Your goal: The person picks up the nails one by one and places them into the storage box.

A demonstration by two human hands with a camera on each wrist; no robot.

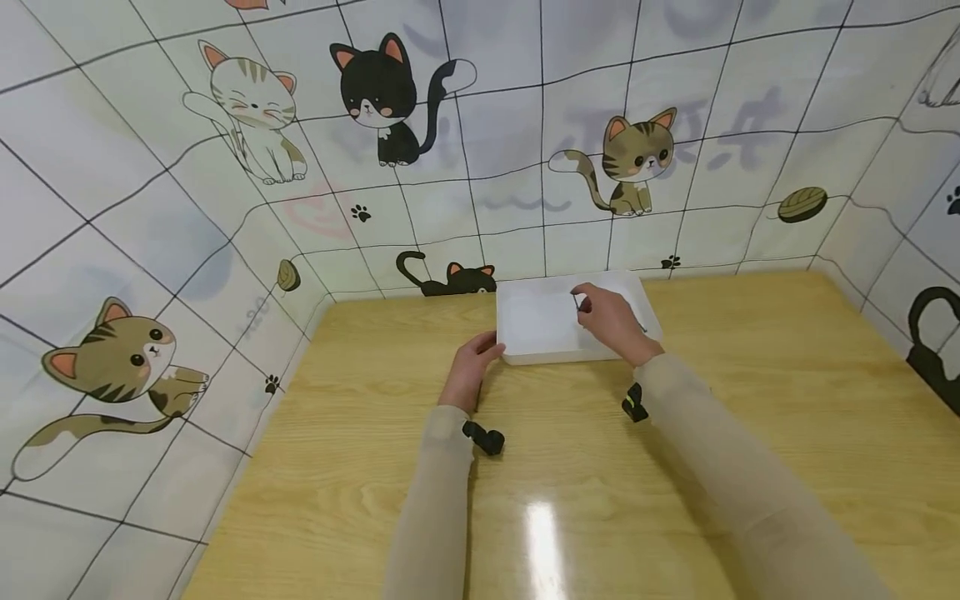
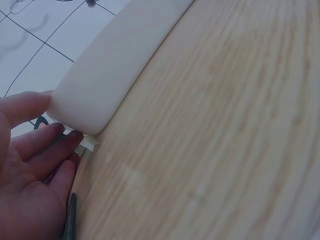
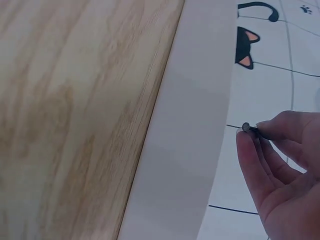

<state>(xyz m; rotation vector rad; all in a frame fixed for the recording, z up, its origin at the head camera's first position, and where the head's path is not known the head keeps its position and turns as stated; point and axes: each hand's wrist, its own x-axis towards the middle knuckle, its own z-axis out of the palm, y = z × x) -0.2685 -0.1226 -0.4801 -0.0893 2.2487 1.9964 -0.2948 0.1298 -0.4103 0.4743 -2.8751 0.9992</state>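
Observation:
A shallow white tray (image 1: 528,312) lies on the wooden table against the far wall. My left hand (image 1: 471,367) rests at its near left corner; in the left wrist view its fingertips (image 2: 77,136) touch that end. Above the tray, my right hand (image 1: 609,321) pinches a thin dark metal rod (image 1: 576,302) between thumb and finger. Its round flat end (image 3: 245,127) shows in the right wrist view; the exact kind is unclear. A second thin dark piece (image 1: 642,327) is partly visible at the tray's right side, beside the right hand. Under the left wrist lies a dark slender object (image 2: 71,217), partly hidden.
The pale wooden table (image 1: 375,467) reaches toward me and to both sides of the tray. White tiled walls with cat drawings (image 1: 378,100) stand behind it and at the left and right. Black wrist straps with cameras (image 1: 486,439) sit on both sleeves.

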